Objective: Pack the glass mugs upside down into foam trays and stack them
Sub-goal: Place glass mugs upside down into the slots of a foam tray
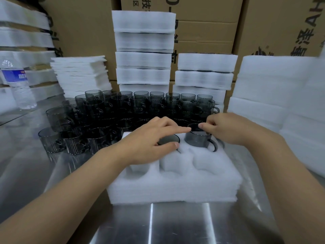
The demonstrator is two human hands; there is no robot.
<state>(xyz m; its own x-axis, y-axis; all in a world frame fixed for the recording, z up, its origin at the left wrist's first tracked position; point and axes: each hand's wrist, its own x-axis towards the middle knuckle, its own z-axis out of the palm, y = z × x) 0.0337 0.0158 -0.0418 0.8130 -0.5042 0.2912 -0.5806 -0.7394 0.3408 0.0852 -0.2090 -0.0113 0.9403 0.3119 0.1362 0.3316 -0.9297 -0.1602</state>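
Seating: two mugs are base-up in the far row of the tray point(175, 187); the near pockets are unfilled.
Left mug point(169, 139): sunk deep in its pocket under the left hand point(149, 138), whose fingers lie mostly straight over the base, thumb at the near edge.
Right mug point(198, 138): partly down in the far right pocket, handle toward the near right. The right hand point(228, 127) pinches the upturned base edge with curled fingers.
Handling: glass, so stiff, smooth, probably slippery and easily chipped; light enough for one hand.
Hold: take it by the wall or base edge, not the thin handle, and press evenly on the base.
Foam: soft and light, and it should grip the glass. The tray may slide on the steel counter point(175, 226).
Supply: loose mugs point(123, 106) stand just behind the tray.
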